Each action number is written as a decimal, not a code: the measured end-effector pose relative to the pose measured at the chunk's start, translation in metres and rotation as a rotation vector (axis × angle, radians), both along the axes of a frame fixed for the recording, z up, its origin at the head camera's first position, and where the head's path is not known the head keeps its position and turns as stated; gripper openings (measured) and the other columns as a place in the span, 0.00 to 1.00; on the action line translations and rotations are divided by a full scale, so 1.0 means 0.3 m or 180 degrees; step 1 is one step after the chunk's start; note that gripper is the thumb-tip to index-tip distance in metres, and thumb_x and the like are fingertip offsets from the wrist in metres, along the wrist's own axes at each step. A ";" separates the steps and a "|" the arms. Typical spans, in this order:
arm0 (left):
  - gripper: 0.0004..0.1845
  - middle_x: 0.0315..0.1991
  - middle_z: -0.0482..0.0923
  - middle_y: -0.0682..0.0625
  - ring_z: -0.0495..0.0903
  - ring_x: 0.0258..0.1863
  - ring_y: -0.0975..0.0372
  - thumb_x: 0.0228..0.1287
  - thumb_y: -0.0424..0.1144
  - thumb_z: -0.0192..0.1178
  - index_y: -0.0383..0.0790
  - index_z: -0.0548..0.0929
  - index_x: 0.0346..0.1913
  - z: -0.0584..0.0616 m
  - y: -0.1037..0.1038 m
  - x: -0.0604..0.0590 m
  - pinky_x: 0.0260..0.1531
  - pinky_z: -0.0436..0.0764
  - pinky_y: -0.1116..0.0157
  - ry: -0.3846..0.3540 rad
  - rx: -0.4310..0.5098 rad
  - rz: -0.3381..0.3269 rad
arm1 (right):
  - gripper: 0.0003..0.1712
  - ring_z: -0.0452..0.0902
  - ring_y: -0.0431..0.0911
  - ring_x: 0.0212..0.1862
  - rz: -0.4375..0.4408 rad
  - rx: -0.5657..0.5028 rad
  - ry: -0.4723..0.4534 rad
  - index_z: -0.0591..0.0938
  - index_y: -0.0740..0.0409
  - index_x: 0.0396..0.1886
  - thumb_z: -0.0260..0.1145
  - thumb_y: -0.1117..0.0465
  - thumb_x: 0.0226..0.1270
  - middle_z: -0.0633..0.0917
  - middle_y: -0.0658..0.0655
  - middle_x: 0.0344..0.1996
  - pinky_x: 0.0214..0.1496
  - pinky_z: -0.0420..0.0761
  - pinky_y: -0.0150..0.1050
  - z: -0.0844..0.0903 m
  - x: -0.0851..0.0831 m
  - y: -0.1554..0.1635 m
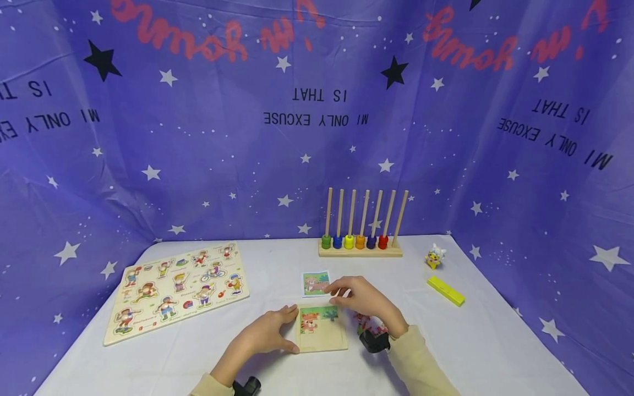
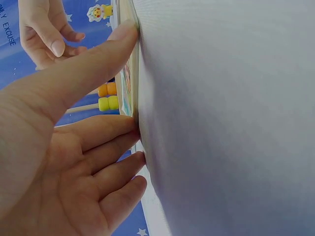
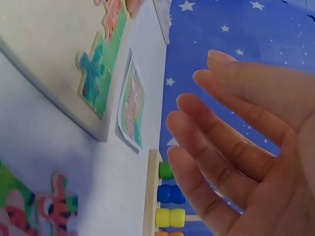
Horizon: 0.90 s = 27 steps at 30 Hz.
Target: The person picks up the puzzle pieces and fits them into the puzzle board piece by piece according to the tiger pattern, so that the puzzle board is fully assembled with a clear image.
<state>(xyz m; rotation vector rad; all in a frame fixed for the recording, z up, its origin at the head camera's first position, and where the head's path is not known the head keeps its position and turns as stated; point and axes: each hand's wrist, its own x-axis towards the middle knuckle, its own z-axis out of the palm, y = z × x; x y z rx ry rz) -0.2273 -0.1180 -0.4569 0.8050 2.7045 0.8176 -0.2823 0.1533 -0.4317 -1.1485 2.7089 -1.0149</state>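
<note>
A small wooden jigsaw tray (image 1: 324,344) lies on the white cloth. Along its upper part sit an orange tiger piece (image 1: 310,323) and a green palm tree piece (image 3: 94,76). My left hand (image 1: 269,331) rests at the tray's left side, thumb by the near corner and fingers by the far one; in the left wrist view its fingertips (image 2: 129,123) touch the rim. Over the tray's upper right corner hovers my right hand (image 1: 364,297), fingers loosely bent with nothing between them. Just beyond the tray is a picture card (image 1: 314,283), partly overlapped by the right fingers.
Loose jigsaw pieces (image 3: 59,204) lie right of the tray, partly under my right wrist. A larger puzzle board (image 1: 178,291) with children figures is at the left. Farther back stand a bead rack (image 1: 360,252) and a small figurine (image 1: 434,257), near a yellow bar (image 1: 446,291).
</note>
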 end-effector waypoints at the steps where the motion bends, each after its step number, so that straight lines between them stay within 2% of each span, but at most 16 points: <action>1: 0.48 0.68 0.64 0.37 0.62 0.67 0.41 0.43 0.50 0.75 0.27 0.70 0.65 0.001 0.000 0.000 0.65 0.62 0.44 -0.0002 -0.0001 -0.0006 | 0.15 0.80 0.41 0.39 -0.0015 0.0001 0.0004 0.84 0.60 0.50 0.66 0.59 0.67 0.86 0.54 0.40 0.39 0.82 0.33 0.000 -0.002 0.006; 6: 0.48 0.68 0.64 0.37 0.62 0.67 0.41 0.43 0.51 0.75 0.27 0.70 0.65 -0.001 0.004 0.000 0.66 0.62 0.45 -0.0019 -0.0002 -0.0009 | 0.14 0.80 0.43 0.39 -0.0104 0.0005 -0.0024 0.84 0.59 0.49 0.66 0.60 0.66 0.86 0.55 0.39 0.39 0.82 0.35 -0.005 -0.009 0.046; 16: 0.48 0.68 0.64 0.37 0.61 0.68 0.41 0.43 0.49 0.75 0.26 0.69 0.65 -0.002 -0.003 0.000 0.66 0.61 0.44 -0.0029 0.0051 0.0020 | 0.12 0.79 0.39 0.38 -0.0120 0.0214 -0.0047 0.85 0.58 0.48 0.66 0.63 0.66 0.86 0.53 0.38 0.40 0.82 0.35 -0.065 -0.042 0.140; 27: 0.48 0.68 0.64 0.36 0.61 0.67 0.40 0.43 0.48 0.76 0.25 0.69 0.65 0.004 -0.002 0.003 0.65 0.61 0.44 -0.0037 0.0083 0.0002 | 0.12 0.79 0.40 0.37 -0.0124 0.0301 -0.0198 0.85 0.58 0.48 0.67 0.66 0.64 0.86 0.53 0.40 0.37 0.82 0.33 -0.074 -0.031 0.193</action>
